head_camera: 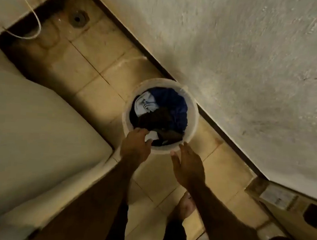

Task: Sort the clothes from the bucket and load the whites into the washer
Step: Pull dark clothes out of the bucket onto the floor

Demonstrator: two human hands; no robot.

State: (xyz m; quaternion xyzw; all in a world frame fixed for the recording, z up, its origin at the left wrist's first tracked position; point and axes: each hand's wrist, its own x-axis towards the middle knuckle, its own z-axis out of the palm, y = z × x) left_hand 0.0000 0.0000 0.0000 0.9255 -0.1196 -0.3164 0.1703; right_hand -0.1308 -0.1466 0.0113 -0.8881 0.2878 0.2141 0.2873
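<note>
Round translucent white plastic bucket (193, 111): pale, milky rim and wall. Contents: crumpled royal-blue cloth (174, 102) at the far side; bunched pale blue-white cloth (143, 104) at the left; dark brown cloth (159, 118) across the centre; small white scrap of fabric (153, 135) at the near edge, plain, no print visible. Square-tiled floor (94, 63): yellowish beige with dark grout lines and brownish stains. Rough plastered wall (252, 60): off-white, mottled grey. Smooth rounded appliance body (31, 126): plain cream-white.
</note>
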